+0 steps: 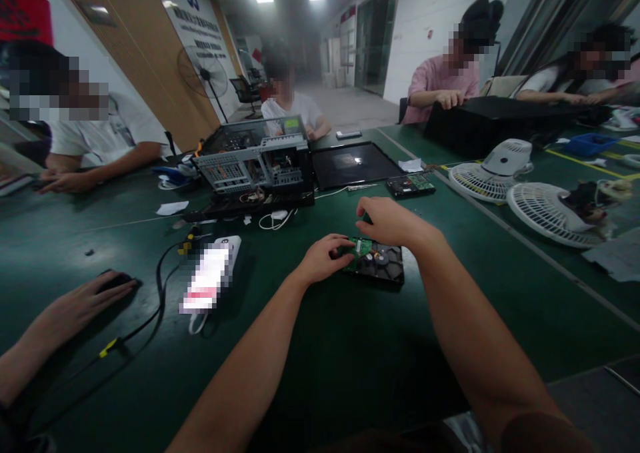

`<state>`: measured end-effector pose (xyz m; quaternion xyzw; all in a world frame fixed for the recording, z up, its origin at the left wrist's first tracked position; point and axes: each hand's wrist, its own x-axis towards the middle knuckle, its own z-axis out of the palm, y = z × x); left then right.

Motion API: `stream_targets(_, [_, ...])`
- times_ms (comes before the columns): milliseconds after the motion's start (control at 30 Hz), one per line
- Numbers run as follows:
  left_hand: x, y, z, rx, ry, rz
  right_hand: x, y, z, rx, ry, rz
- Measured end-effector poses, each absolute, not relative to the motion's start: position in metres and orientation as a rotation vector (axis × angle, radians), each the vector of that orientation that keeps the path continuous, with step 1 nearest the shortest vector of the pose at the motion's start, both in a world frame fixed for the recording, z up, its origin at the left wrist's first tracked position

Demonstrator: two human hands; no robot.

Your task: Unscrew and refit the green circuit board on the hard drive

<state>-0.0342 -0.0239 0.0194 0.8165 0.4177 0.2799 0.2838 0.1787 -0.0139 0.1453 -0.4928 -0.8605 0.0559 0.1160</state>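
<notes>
A hard drive [393,271] lies on the green table in front of me, its underside up, showing a green circuit board [361,247] at its far left part. My left hand [325,258] grips the drive's left end, with thumb and fingers resting on the board side. Just above the drive's far edge hovers my right hand [390,221], its fingers curled in a pinch. Something dark and slim may be between those fingertips, but the fingers hide most of it. Farther back lies a second hard drive [411,185], also with a green board showing.
An opened computer case [255,163] stands beyond my hands, beside a black panel [355,165]. White fan parts [487,173] lie at right. A phone [213,276] and a black cable [159,286] lie at left, near another person's hand [75,310] on a mouse. Several people sit around.
</notes>
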Motion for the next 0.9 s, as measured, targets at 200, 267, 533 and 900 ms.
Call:
stream_targets(200, [-0.0334,-0.0237,0.0201,2.198,1.129,0.749,0.1776,-0.0145,0.1455,-1.372,-2.566,0.19])
stream_targets(267, [-0.0331,-0.0233,0.0198,2.2,1.13,0.745,0.1768,-0.0147,0.1458,-1.388,-2.555,0.197])
stream_targets(533, [-0.0337,-0.0233,0.0197,2.187,1.123,0.742,0.1756,-0.015,0.1473,-1.441,-2.543,0.165])
stream_targets(900, [-0.0345,-0.0231,0.0192,2.184,1.122,0.749,0.1795,-0.0145,0.1487,-1.414,-2.499,0.158])
